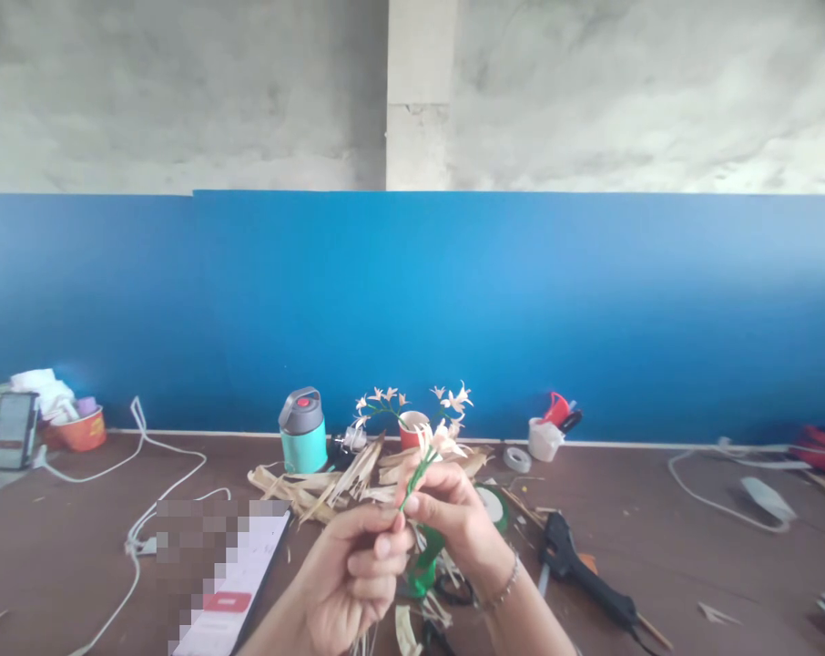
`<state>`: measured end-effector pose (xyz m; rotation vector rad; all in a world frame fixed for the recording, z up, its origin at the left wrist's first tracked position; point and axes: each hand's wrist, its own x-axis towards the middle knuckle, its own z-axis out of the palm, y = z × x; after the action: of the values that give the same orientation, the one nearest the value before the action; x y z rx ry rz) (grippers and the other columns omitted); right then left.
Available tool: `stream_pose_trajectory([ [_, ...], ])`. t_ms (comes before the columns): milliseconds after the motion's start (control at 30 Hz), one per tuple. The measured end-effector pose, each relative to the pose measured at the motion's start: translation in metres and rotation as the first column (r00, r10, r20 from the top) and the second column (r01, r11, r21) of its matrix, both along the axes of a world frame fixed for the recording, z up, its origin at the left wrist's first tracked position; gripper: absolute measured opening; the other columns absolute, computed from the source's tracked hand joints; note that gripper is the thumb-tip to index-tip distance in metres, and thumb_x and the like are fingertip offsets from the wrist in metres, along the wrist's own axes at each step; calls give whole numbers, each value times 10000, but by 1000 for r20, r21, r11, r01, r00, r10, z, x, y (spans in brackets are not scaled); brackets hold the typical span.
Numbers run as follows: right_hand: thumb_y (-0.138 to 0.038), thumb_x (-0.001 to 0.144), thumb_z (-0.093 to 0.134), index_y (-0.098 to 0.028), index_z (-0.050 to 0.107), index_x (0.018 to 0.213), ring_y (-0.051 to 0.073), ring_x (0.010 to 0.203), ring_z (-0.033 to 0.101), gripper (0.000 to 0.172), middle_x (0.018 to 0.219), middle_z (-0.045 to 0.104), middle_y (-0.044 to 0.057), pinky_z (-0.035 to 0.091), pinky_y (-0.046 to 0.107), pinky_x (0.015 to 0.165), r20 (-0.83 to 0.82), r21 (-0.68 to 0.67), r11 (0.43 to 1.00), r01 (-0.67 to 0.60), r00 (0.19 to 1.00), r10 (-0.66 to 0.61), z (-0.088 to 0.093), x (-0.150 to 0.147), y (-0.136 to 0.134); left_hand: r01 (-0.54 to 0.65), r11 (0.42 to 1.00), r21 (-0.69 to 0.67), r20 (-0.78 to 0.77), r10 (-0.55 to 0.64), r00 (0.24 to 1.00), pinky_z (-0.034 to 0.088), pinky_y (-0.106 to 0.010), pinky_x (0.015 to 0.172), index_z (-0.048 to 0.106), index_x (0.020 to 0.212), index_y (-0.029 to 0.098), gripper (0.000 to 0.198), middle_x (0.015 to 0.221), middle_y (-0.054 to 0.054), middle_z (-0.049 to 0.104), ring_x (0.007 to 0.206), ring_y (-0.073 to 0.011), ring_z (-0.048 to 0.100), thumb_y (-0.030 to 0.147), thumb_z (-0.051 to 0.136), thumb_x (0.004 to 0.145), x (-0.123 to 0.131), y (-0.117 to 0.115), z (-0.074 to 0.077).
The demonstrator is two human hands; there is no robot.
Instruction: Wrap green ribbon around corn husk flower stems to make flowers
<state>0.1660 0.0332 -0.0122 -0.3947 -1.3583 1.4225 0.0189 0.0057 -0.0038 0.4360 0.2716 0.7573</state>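
My left hand point(354, 574) is closed in a pinch on the lower end of a thin green flower stem point(416, 476). My right hand point(450, 515) is closed round the same stem just above, fingers pressed together. The stem carries small cream flowers point(438, 441) at its top, held above the brown table point(658, 547). A strip of green tape point(426, 556) hangs below my right hand. Dried straw-coloured leaves point(331, 483) lie in a heap just beyond my hands.
A teal flask point(302, 432), a red cup with finished flowers point(411, 421), a white cup with tools point(545, 435) and a tape roll point(517, 458) stand near the blue wall. A black glue gun point(583, 569) lies right. White cables point(146, 510), a phone point(15, 428) and an orange bowl point(81, 428) sit left.
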Motion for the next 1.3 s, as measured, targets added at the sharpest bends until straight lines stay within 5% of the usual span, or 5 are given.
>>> stream_pose_trajectory([
  [200,-342,703,734,-174,692,641,132,614,527,184,615,613,6,416,239,601,115,-24,985,172,979,-168,6,-1,2,-325,776,541,-424,584,692,269,-117,376,587,694,130,120,547,22,528,418,-30,377,222,640,748,2,0,3],
  [467,-342,690,677,-154,590,577,97,524,366,236,547,471,-33,294,227,507,261,-70,940,334,916,-306,7,-8,2,159,-164,974,171,985,-32,488,-278,708,591,968,220,207,877,-45,651,770,-175,624,90,538,816,5,3,-24],
  [767,-302,730,621,-145,609,614,114,550,402,195,567,503,-21,317,244,530,342,18,910,415,852,-395,7,-13,-2,293,-326,899,365,927,-87,495,-255,770,595,971,187,199,889,-63,670,827,-167,647,53,531,839,-1,13,-30],
  [933,-274,724,654,-152,671,669,149,634,496,135,629,576,5,391,271,612,297,45,909,413,864,-407,7,-14,0,83,-188,979,191,981,-36,505,-257,665,646,836,194,122,809,-52,691,702,-172,654,108,566,802,-2,13,-22],
  [1300,-232,617,813,-226,728,643,112,571,586,89,629,681,-22,470,236,596,-59,-99,990,98,993,-104,6,-7,-1,-326,895,306,-250,406,879,288,-57,308,639,637,99,177,530,26,563,367,16,388,173,797,604,-6,6,4],
])
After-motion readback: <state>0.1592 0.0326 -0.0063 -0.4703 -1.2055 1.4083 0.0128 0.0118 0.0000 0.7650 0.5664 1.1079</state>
